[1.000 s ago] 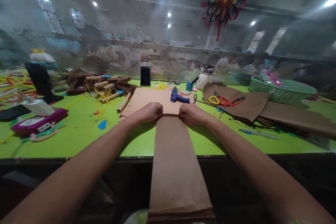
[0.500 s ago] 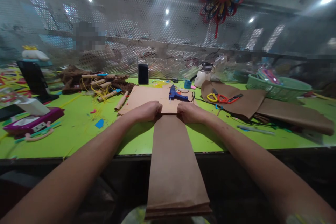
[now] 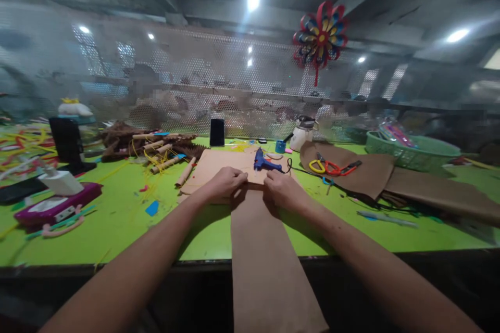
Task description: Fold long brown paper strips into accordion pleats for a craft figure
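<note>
A long strip of brown kraft paper [image 3: 263, 250] runs from the table edge down toward me, its far end at the edge of a tan board [image 3: 209, 169]. My left hand [image 3: 228, 182] pinches the strip's far end on the left side. On the right side my right hand [image 3: 282, 187] pinches the same end, fingers closed. The fingertips of both hands are a short gap apart. Just beyond them a blue glue gun [image 3: 265, 160] lies on the board, its black cord trailing right.
Scissors with yellow and orange handles [image 3: 332, 167] rest on brown paper [image 3: 363, 171] at right, near a green basket [image 3: 414, 153]. Paper rolls [image 3: 166, 158] lie at back left. A purple power strip [image 3: 58, 208] sits at left; a phone [image 3: 217, 132] stands at the back.
The camera view has tilted up, so the table appears lower. Both hands still pinch the strip's far end, their fingertips slightly nearer each other. The strip's near end has left the view.
</note>
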`<state>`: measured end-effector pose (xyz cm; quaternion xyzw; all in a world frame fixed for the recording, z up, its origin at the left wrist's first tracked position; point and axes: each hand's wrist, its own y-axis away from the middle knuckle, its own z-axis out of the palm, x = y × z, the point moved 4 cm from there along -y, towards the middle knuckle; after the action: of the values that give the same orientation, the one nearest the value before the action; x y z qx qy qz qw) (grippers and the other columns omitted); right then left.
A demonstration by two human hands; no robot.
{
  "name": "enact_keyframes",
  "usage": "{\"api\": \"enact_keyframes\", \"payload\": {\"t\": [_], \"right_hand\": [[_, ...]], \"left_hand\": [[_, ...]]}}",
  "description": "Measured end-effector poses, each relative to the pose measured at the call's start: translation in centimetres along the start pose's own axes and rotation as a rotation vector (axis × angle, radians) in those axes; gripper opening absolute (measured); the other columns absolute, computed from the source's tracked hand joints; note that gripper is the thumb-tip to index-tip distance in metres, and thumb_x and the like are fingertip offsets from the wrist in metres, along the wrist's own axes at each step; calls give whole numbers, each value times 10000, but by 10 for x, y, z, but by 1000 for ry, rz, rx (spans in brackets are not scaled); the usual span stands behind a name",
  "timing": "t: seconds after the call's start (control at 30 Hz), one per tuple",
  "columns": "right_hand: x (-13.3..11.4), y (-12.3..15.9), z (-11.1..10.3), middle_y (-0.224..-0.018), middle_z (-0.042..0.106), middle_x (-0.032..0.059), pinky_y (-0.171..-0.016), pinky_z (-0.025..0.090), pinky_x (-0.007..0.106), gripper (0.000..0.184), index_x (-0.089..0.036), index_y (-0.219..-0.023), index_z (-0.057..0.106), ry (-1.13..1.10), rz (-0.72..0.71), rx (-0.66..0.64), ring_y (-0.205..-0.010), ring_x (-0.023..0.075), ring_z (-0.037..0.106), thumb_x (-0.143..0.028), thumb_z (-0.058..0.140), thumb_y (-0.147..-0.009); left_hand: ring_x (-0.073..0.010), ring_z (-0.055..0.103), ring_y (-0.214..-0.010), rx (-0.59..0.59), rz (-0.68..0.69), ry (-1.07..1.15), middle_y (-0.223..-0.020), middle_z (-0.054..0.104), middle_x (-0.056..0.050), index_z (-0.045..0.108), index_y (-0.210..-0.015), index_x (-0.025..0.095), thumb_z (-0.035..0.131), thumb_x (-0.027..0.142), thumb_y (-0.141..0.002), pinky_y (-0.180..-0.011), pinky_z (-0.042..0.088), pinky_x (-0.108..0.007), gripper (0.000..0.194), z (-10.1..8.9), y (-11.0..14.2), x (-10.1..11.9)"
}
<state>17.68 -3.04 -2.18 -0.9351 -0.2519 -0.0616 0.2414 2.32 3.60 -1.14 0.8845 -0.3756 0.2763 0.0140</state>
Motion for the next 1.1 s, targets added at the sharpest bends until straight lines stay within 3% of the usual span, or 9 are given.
{"api": "enact_keyframes", "payload": {"t": [0.1, 0.2, 0.43, 0.53, 0.63, 0.77, 0.93, 1.1], "right_hand": [[-3, -3, -12, -849, 514, 103, -696, 358, 292, 105, -121, -784, 543, 32, 26, 99, -838, 206, 424, -70, 451, -778], [-5, -3, -15, -845, 507, 108, -721, 365, 304, 137, -123, -770, 540, 28, 43, 163, -858, 213, 409, -55, 423, -790], [2, -2, -10, -844, 530, 100, -748, 385, 327, 131, -129, -781, 580, -197, 41, 245, -859, 202, 434, -82, 462, -748], [16, -3, -7, -971, 558, 86, -776, 401, 324, 282, -149, -955, 593, -527, 94, 275, -929, 194, 467, -117, 523, -684], [28, -4, 2, -992, 599, 72, -699, 425, 279, 315, -163, -1030, 594, -842, 252, 166, -843, 162, 535, -211, 522, -727], [25, -3, 3, -736, 639, 42, -608, 400, 245, 276, -139, -825, 678, -1007, 306, 19, -670, 136, 539, -370, 563, -730], [21, -2, -3, -622, 615, 38, -516, 364, 219, 296, -94, -698, 664, -1237, 454, 14, -547, 102, 504, -385, 643, -648], [23, -1, -2, -557, 588, 21, -478, 343, 205, 317, -90, -659, 661, -1294, 462, 90, -497, 81, 465, -403, 677, -611]], "left_hand": [[-118, 424, -489, -63, -34, 110, -494, 495, -19, 528, -539, 134, 289, 482, -831, -517, 306, -246, 513, -1, 1, -1], [-103, 404, -494, -160, -29, 231, -533, 505, -8, 537, -573, 131, 382, 548, -785, -505, 295, -232, 493, 0, 5, 1], [-77, 313, -458, -235, -112, 478, -543, 426, 29, 571, -752, 127, 492, 522, -740, -448, 229, -220, 403, 7, 12, 6], [-75, 315, -466, -191, -89, 393, -557, 445, 23, 581, -745, 121, 489, 502, -749, -455, 235, -216, 392, 5, 13, 8], [-84, 355, -504, -166, 2, 258, -594, 499, 5, 602, -742, 117, 464, 477, -772, -479, 259, -211, 387, 3, 11, 14], [-100, 415, -554, -118, 90, 160, -635, 551, -5, 618, -785, 122, 421, 461, -801, -509, 289, -206, 393, 3, 7, 21], [-106, 453, -586, -40, 163, 60, -642, 574, -8, 626, -768, 125, 391, 434, -826, -521, 299, -201, 393, 2, 7, 27], [-103, 482, -583, -1, 225, -13, -653, 608, -9, 631, -792, 136, 393, 377, -839, -527, 310, -196, 342, 2, 9, 29]]}}
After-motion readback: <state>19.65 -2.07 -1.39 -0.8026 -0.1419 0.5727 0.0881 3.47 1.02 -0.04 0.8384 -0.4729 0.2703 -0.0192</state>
